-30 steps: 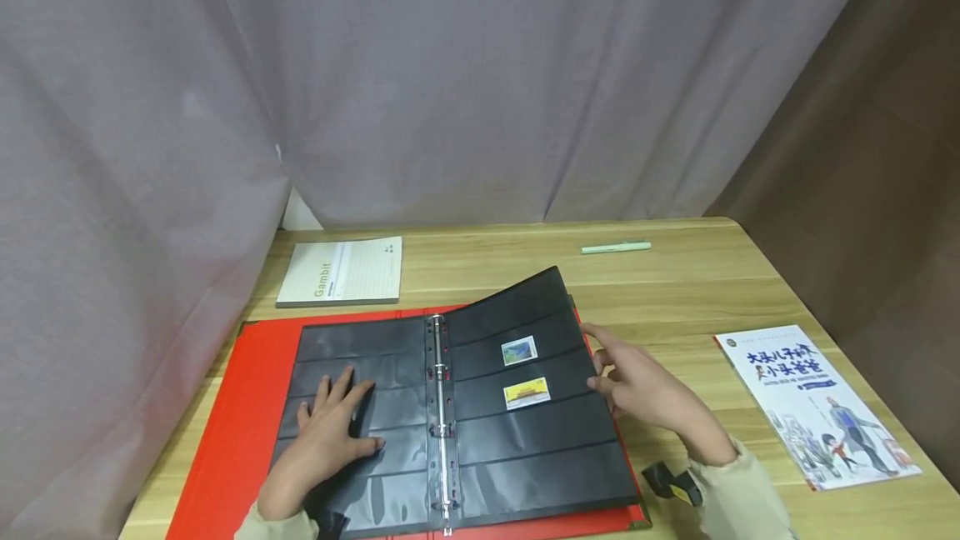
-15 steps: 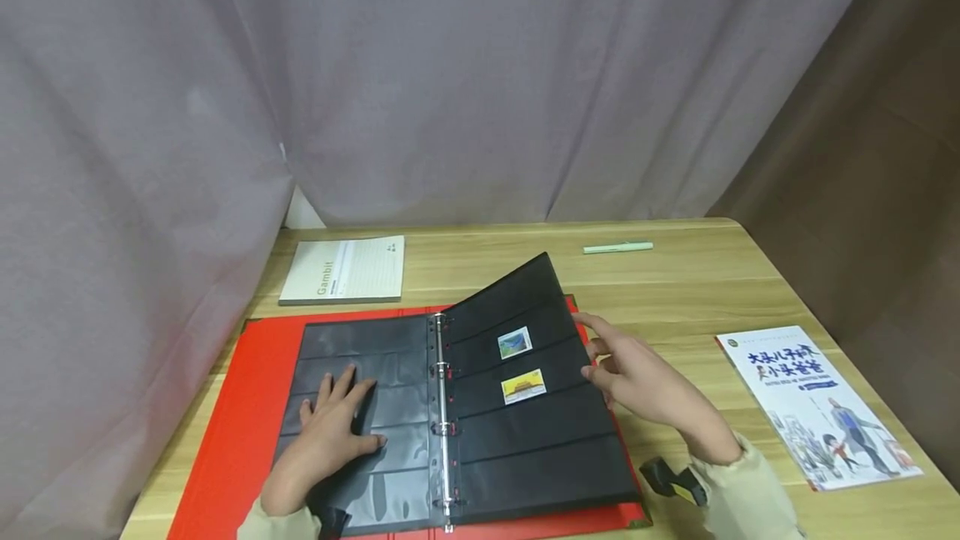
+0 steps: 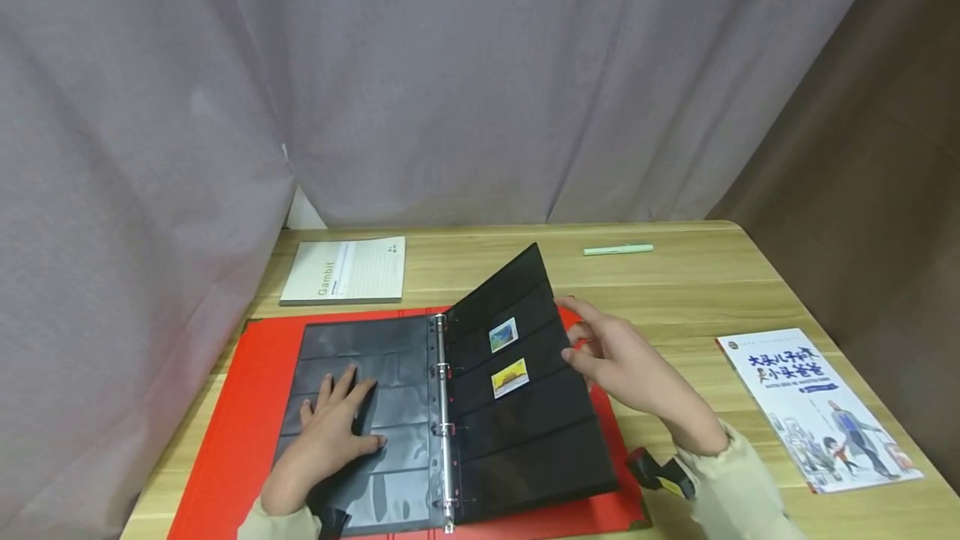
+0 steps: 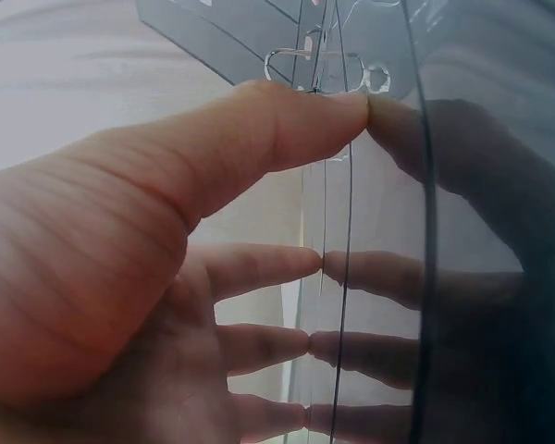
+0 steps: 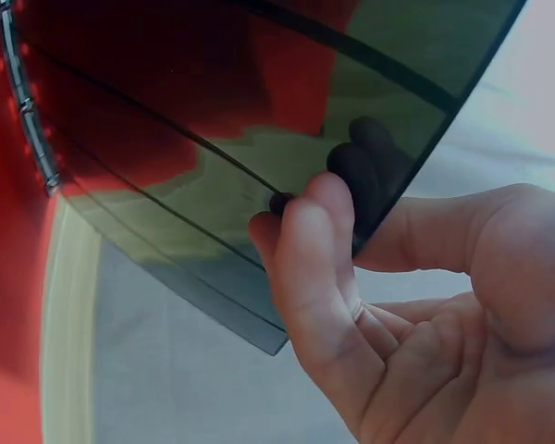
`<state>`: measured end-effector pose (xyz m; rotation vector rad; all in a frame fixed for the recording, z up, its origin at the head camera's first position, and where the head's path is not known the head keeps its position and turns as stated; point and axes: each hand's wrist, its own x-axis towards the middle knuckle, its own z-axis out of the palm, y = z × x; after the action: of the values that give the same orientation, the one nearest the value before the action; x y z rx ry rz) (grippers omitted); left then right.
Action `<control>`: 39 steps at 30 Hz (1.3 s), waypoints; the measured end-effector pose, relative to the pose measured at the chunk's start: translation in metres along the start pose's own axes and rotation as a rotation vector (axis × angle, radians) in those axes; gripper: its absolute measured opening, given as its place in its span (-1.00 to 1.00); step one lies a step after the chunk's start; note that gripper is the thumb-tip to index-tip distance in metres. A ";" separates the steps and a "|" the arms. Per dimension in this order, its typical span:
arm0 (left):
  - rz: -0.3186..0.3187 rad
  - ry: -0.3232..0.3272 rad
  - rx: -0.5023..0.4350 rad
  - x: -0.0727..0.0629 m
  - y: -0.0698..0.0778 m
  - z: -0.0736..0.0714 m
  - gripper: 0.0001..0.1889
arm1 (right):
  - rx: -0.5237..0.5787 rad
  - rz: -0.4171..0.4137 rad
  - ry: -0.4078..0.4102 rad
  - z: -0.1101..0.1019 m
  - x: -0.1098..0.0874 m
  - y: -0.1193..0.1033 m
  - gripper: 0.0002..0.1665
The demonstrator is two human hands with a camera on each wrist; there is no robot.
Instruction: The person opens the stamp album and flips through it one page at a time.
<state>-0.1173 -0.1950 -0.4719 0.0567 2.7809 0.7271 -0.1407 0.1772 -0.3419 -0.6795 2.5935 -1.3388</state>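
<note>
A red ring binder [image 3: 225, 407] lies spread on the table with black pocket pages on metal rings [image 3: 444, 432]. My left hand [image 3: 330, 440] rests on the left page [image 3: 397, 407], fingers spread; its fingertips [image 4: 305, 262] touch the glossy page in the left wrist view. The right page [image 3: 525, 448] stands tilted up from the binder, its outer edge pinched by my right hand [image 3: 622, 357]. In the right wrist view the thumb and fingers [image 5: 310, 250] lie on opposite faces of that page. Two stamps sit in its pockets, a blue-green stamp [image 3: 503, 335] above a yellow stamp [image 3: 510, 378].
Behind the binder lies a pale notebook [image 3: 345, 271] at the left, and a light green pen [image 3: 618, 249] is farther right. A picture book [image 3: 817, 407] lies at the table's right side. Grey curtain [image 3: 480, 90] hangs along the back edge.
The right page has risen higher and swung leftward, carried by my right hand, which moved left and slightly up. More red cover shows beneath it. My left hand stays put.
</note>
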 end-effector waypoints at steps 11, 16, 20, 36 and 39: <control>-0.001 0.004 -0.002 0.000 0.000 0.000 -0.10 | 0.003 -0.061 0.017 0.006 0.017 -0.023 -0.34; -0.002 0.008 -0.002 0.000 -0.001 0.000 -0.11 | 0.011 -0.078 0.002 0.008 0.023 -0.030 -0.44; 0.005 0.008 -0.011 -0.001 -0.002 0.000 -0.11 | 0.013 -0.100 -0.015 0.009 0.027 -0.036 -0.49; 0.002 -0.001 -0.002 0.001 -0.002 0.000 -0.11 | -0.088 -0.132 -0.017 0.014 0.044 -0.057 -0.52; 0.003 0.001 0.000 0.001 -0.001 0.001 -0.10 | -0.117 -0.141 -0.019 0.016 0.046 -0.061 -0.52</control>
<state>-0.1177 -0.1956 -0.4735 0.0608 2.7820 0.7283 -0.1561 0.1141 -0.2984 -0.9039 2.6703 -1.2169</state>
